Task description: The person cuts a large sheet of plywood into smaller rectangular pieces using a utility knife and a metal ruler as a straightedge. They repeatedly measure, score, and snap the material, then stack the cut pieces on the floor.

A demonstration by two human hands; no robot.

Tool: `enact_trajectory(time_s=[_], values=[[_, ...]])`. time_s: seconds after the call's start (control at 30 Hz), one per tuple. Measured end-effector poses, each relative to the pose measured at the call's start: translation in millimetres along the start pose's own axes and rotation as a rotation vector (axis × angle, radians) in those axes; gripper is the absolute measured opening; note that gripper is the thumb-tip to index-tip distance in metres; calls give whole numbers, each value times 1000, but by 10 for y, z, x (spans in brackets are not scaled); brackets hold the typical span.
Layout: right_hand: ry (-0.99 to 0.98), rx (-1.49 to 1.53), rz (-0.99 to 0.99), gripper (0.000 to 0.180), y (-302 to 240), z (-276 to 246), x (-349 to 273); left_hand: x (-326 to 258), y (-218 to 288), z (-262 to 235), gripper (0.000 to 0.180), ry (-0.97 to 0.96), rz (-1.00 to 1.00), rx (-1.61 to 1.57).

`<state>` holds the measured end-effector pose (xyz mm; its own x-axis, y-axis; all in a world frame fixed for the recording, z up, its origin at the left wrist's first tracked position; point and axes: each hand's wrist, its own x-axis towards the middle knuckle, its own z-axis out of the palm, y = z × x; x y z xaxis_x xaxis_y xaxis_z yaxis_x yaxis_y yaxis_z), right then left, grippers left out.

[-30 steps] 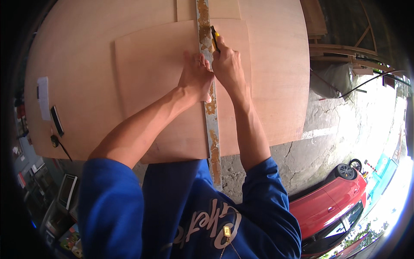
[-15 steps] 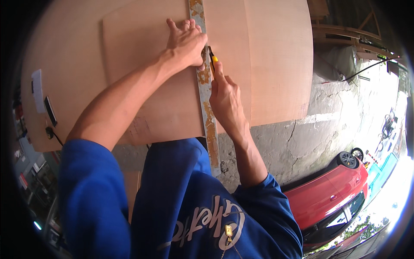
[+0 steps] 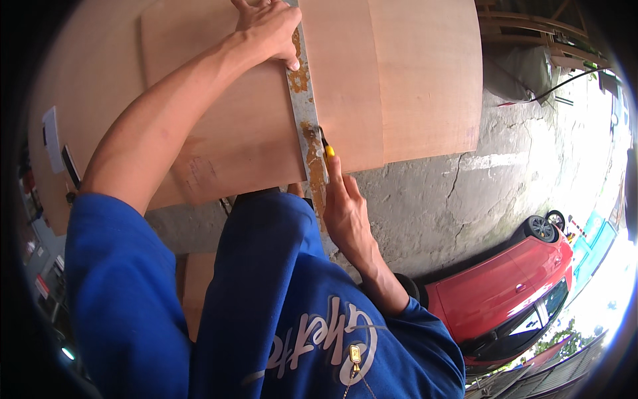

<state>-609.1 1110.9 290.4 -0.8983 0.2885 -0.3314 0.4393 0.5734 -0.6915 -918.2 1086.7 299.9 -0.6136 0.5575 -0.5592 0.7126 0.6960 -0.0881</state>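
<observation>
A long metal straightedge (image 3: 306,110), blotched with rust-brown, lies across a thin plywood-like sheet (image 3: 232,126) and juts past its near edge. Toward its far end my left hand (image 3: 269,30) presses down on it, fingers spread and thumb lying on the metal. My right hand (image 3: 347,213) is closed around a cutter knife (image 3: 330,152) with a yellow part near its front, the index finger stretched along it. The dark blade tip touches the sheet at the straightedge's right side, close to the near edge. Most of the knife's handle is hidden in the hand.
More sheets (image 3: 425,93) lie beneath and to the right. A white paper (image 3: 52,138) and a dark flat object (image 3: 70,166) rest at the left. Cracked concrete floor (image 3: 425,199) borders the sheets; a red car (image 3: 502,286) stands at the lower right.
My right hand has drawn the knife toward me along the straightedge, from beside my left hand to near the sheet's near edge. My left hand still presses on the straightedge.
</observation>
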Motion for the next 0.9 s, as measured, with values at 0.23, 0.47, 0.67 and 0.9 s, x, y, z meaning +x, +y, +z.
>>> enact_trajectory(time_s=[0.23,0.47,0.67,0.9], values=[[-8,35,51,60,134,57,-665,-16,9,-7,103,43,20,-31],[72,81,189,56,-4,-258,-801,48,-2,15,94,41,12,-20],[358,187,-104,50,-134,-306,1360,72,-24,8,110,23,49,-35],[399,246,-267,47,-494,-257,3166,138,-38,67,51,95,75,-80]])
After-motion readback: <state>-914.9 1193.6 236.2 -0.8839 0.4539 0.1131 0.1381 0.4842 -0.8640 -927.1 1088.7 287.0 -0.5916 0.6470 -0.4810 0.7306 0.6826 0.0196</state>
